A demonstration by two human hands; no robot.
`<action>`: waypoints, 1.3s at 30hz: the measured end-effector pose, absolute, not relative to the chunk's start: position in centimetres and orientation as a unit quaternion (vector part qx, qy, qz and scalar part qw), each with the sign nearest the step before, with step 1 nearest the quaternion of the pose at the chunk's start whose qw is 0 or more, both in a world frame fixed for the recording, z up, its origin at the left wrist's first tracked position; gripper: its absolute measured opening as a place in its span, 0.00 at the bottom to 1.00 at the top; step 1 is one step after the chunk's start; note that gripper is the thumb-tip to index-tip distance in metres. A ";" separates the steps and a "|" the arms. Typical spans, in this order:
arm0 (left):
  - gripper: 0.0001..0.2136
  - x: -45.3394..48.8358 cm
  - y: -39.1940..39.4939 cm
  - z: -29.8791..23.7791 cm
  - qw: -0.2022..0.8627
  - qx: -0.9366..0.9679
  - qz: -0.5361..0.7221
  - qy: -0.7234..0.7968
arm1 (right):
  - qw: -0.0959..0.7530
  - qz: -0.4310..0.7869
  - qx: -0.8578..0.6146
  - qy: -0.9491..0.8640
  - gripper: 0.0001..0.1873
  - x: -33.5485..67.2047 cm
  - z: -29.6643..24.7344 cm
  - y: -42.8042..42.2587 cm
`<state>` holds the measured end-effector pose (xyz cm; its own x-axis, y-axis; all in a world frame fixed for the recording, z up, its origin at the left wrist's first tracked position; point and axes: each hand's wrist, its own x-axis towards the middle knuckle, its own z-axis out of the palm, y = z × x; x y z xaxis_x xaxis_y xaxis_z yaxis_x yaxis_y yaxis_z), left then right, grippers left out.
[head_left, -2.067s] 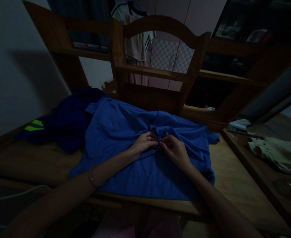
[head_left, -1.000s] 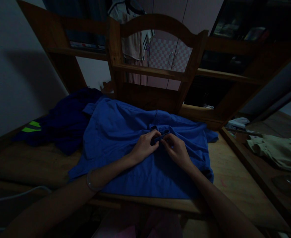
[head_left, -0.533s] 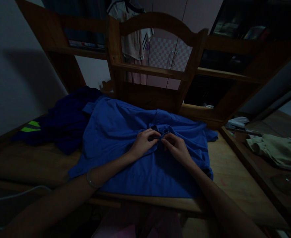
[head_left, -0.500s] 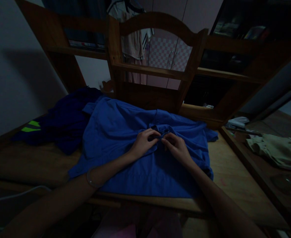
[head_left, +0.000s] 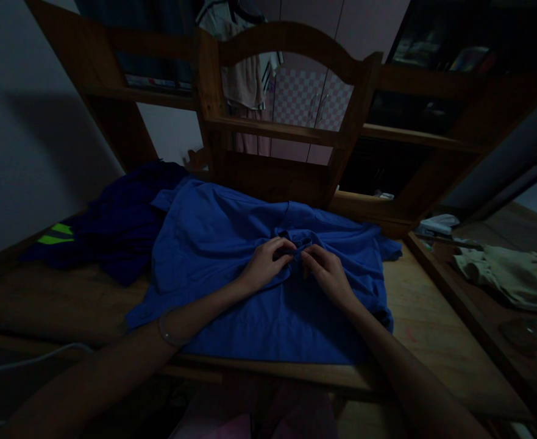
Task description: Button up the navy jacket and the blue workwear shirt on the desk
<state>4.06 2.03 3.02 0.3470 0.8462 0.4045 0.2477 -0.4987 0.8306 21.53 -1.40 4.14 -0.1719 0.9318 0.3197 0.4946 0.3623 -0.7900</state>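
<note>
A bright blue shirt (head_left: 213, 244) lies spread across a wooden table (head_left: 428, 329) in dim light. My left hand (head_left: 266, 263) and my right hand (head_left: 325, 271) meet at the middle of the shirt, near its collar. Both pinch a small fold of the blue fabric between fingers and thumb, fingertips almost touching each other. A thin bracelet (head_left: 165, 329) circles my left wrist. What lies between the fingertips is too dark to make out.
A dark navy garment with neon-green stripes (head_left: 113, 225) is heaped at the left behind the shirt. A wooden shelf unit with an arched frame (head_left: 291, 49) rises at the table's back. A pale crumpled cloth (head_left: 506, 274) lies at right. A white cable (head_left: 35, 356) runs at lower left.
Both hands stay pinched on the shirt's middle fold. The fingers have worked slightly on the fabric, the right hand edging a little toward the left. The shirt has barely shifted.
</note>
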 end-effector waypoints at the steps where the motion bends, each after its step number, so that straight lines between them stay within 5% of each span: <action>1: 0.06 4.1 2.0 3.0 0.339 0.749 0.437 0.364 | 0.407 0.266 -0.499 -0.718 0.14 21.5 4.1 -1.4; 39: 0.05 4.0 1.8 2.9 0.295 0.777 0.412 0.374 | 0.375 0.123 -0.488 -0.778 0.06 21.0 4.0 -1.8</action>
<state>4.05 1.85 2.87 0.3808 0.8243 0.4190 0.3387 -0.5459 0.7663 20.96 -1.84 3.96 -0.2420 0.8526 0.4630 0.6677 0.4926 -0.5581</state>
